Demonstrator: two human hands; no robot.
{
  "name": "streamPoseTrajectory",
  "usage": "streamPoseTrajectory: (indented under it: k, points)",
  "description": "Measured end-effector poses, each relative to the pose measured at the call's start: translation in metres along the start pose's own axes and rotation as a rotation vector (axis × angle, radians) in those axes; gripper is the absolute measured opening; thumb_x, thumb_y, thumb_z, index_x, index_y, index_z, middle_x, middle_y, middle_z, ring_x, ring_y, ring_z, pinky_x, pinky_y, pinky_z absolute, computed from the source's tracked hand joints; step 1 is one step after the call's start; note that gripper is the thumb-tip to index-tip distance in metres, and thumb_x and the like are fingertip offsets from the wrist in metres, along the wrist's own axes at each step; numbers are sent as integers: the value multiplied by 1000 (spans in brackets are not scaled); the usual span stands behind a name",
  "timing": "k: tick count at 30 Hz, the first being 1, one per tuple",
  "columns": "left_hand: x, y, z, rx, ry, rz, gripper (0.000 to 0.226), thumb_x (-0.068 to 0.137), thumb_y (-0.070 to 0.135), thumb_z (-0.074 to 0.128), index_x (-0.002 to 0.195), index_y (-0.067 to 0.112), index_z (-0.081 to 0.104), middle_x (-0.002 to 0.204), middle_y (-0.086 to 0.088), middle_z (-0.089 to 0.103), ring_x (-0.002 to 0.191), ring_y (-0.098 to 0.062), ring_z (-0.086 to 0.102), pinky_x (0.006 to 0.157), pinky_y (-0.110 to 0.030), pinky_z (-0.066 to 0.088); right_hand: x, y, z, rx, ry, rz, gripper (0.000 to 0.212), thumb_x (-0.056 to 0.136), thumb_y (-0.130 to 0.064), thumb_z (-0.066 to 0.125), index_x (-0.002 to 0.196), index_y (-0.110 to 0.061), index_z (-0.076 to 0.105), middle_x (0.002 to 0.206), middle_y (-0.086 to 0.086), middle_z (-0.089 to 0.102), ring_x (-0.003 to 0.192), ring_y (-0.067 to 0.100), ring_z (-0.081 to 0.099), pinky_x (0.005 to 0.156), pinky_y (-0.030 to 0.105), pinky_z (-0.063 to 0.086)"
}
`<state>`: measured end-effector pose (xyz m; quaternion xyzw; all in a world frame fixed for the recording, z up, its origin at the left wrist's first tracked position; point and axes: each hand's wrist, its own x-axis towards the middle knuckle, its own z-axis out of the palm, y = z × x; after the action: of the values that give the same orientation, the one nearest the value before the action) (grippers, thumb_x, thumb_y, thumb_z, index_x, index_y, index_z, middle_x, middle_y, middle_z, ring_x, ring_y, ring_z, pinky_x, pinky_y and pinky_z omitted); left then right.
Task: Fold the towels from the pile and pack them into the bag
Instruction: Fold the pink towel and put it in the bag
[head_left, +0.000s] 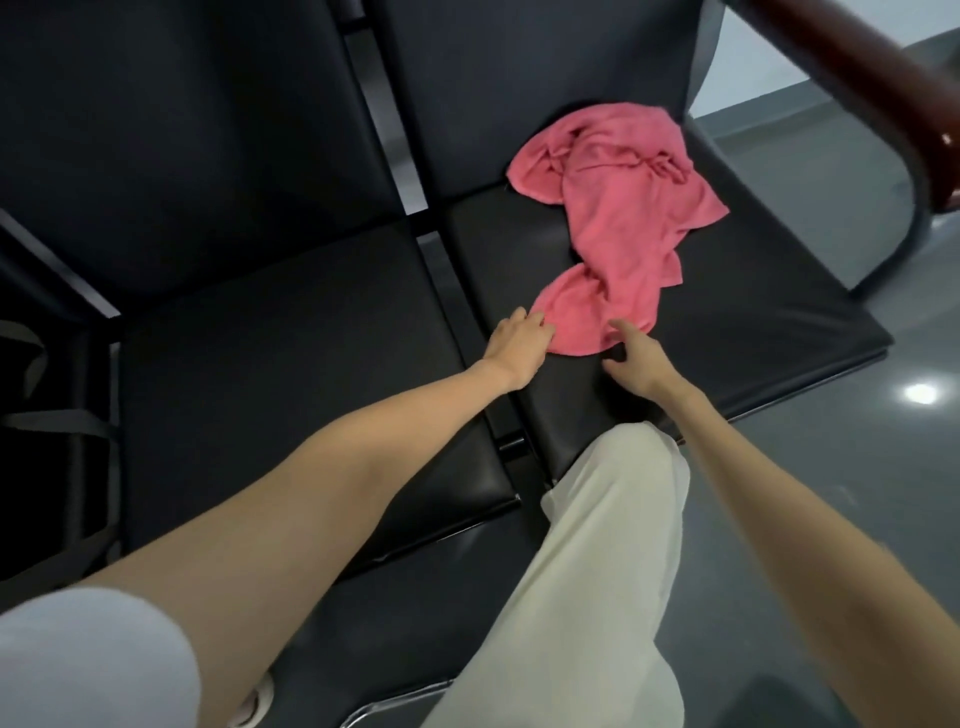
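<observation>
A crumpled pink towel (618, 208) lies on the right-hand black seat (753, 322), stretching from the backrest toward the front edge. My left hand (514, 345) reaches to the towel's near left corner, its fingertips touching the cloth. My right hand (636, 358) hovers at the near right edge of the towel with fingers spread and relaxed; it grips nothing. A dark bag (47, 415) with grey straps sits at the far left, mostly in shadow.
A second black seat (291, 364) is to the left, with a metal divider (441, 275) between the two. My knee in pale trousers (613, 499) leans against the seat front. A curved armrest (914, 208) and brown wooden rail (857, 67) stand at right above grey floor.
</observation>
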<state>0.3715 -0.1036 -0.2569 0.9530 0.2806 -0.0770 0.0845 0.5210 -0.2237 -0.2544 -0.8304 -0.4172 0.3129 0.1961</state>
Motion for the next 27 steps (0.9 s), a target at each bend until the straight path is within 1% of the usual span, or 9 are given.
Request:
streamPoseTrajectory:
  k: [3,6,8,12,15,18,22,24,27]
  points:
    - [0,-1,-1,-117,31,22,15,93,5,51,105,4,59,111,-11,56,103,-29,48,87,-38,42,1,5,-1,3,38,-34,71,81,-3,64,145,-10,33,134,18,50,117,37,50,97,34,38]
    - [-17,-1,-27,-570,111,10,11,94,6,52,102,3,60,101,-5,56,95,-20,50,82,-25,38,0,-2,-6,-85,117,-130,77,78,-7,70,146,-20,36,143,18,37,129,41,33,109,43,27]
    - [-38,-2,-53,-832,154,23,8,94,6,52,97,5,59,91,2,55,85,-13,50,76,-21,36,-1,-11,-8,-113,161,-204,68,79,-12,70,141,-24,43,143,16,36,131,38,30,111,46,24]
    - [-85,-17,-102,-1111,181,84,13,96,-3,46,95,7,53,85,5,55,79,-1,52,79,-18,41,-7,-43,-13,-141,293,-391,30,83,-15,66,113,-12,65,124,13,55,116,37,45,98,45,32]
    - [-117,-34,-133,-1453,281,-68,22,97,-5,41,91,12,53,83,2,54,74,-2,52,70,-18,40,-18,-73,-17,-110,311,-560,6,82,-10,64,88,-9,64,85,1,60,83,27,55,83,44,44]
    - [-141,-53,-148,-1691,307,-219,20,98,2,42,90,12,57,88,-3,58,78,-12,53,69,-24,41,-33,-98,-17,-37,270,-590,5,86,-7,56,90,-11,55,74,-3,55,67,19,50,64,34,40]
    - [-174,-70,-158,-1886,376,-298,23,98,9,39,93,5,61,86,-7,65,80,-17,60,75,-30,48,-48,-119,-11,31,215,-506,13,85,-6,57,97,-4,54,78,6,59,69,22,52,65,36,40]
    - [-191,-79,-161,-1961,434,-341,24,99,11,38,93,5,60,84,-8,63,79,-18,60,76,-31,49,-54,-125,-6,41,169,-495,12,80,-7,61,90,-3,57,77,10,60,70,24,53,69,37,43]
    - [-216,-99,-158,-2113,480,-422,19,98,15,44,91,6,60,87,-10,60,83,-20,59,86,-34,46,-63,-131,3,-7,92,-480,11,77,-14,61,71,-13,52,66,5,52,64,21,46,60,33,35]
